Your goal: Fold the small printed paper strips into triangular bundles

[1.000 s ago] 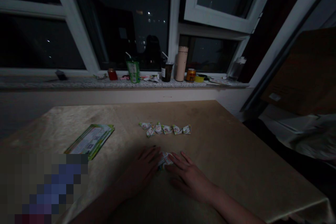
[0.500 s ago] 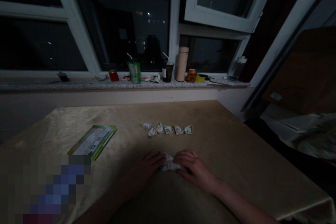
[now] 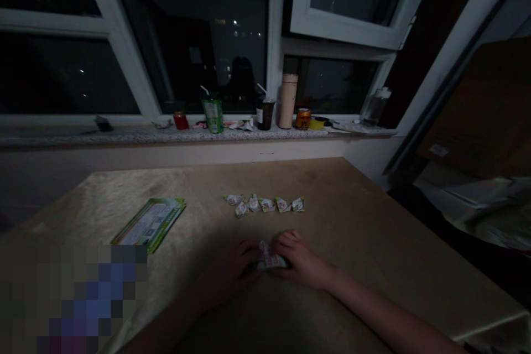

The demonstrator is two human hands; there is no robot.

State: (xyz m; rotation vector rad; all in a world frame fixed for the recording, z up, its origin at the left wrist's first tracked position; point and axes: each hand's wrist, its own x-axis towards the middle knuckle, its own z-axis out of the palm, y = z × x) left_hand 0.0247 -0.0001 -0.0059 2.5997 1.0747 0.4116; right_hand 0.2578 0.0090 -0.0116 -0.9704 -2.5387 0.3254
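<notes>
Between my hands, on the tabletop, is a small folded piece of printed wrapper (image 3: 271, 260), whitish with coloured print. My left hand (image 3: 233, 264) has its fingers curled at the wrapper's left edge. From the other side, my right hand (image 3: 305, 259) pinches the wrapper's right edge, thumb low and fingers above. A little farther off lies a row of several small folded wrappers (image 3: 266, 204), white and green, with pointed ends. To the left rests a flat green-and-white printed packet (image 3: 151, 222).
A beige cloth covers the table (image 3: 352, 221). Behind it, a stone windowsill (image 3: 166, 134) carries a green pouch with a straw (image 3: 213, 116), a dark cup (image 3: 264, 114), a pink flask (image 3: 287, 102) and a gold can (image 3: 303, 119). Large cardboard boxes (image 3: 477, 116) stand at the right.
Both hands have gone from lying rather flat over the wrapper to curling in at its sides. The wrapper's top part now stands up more. The small folded wrappers behind have stayed put.
</notes>
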